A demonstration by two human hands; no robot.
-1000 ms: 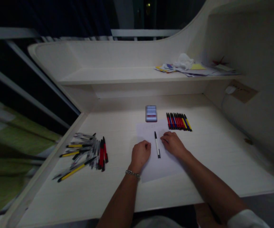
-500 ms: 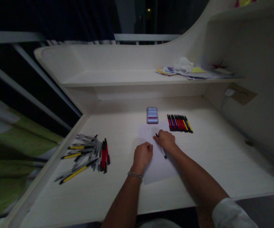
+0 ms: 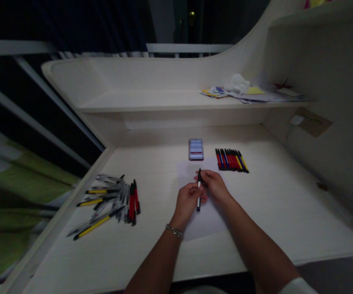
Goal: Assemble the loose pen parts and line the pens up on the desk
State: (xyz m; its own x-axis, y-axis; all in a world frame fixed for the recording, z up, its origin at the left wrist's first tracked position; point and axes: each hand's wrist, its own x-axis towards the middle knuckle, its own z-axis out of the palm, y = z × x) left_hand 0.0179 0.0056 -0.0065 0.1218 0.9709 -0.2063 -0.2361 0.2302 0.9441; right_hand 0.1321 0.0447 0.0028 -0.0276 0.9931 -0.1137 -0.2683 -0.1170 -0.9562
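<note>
Both your hands are closed on the pen (image 3: 199, 174): your left hand (image 3: 187, 201) grips the lower barrel and your right hand (image 3: 215, 183) the upper part. The pen is held just above the paper (image 3: 205, 226). Steady the barrel with your left and pull along its length, not sideways. A row of pens (image 3: 231, 159) lies beyond-right of the grip, and a pile (image 3: 112, 199) well to its left. The light is dim, your fingers hide the pen's middle, and I can't tell whether the cap is on.

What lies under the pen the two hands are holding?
A white sheet of paper lies on the desk beneath the pen, held by left hand and right hand. The hands cover the sheet's middle, so any marks there are hidden.
</note>
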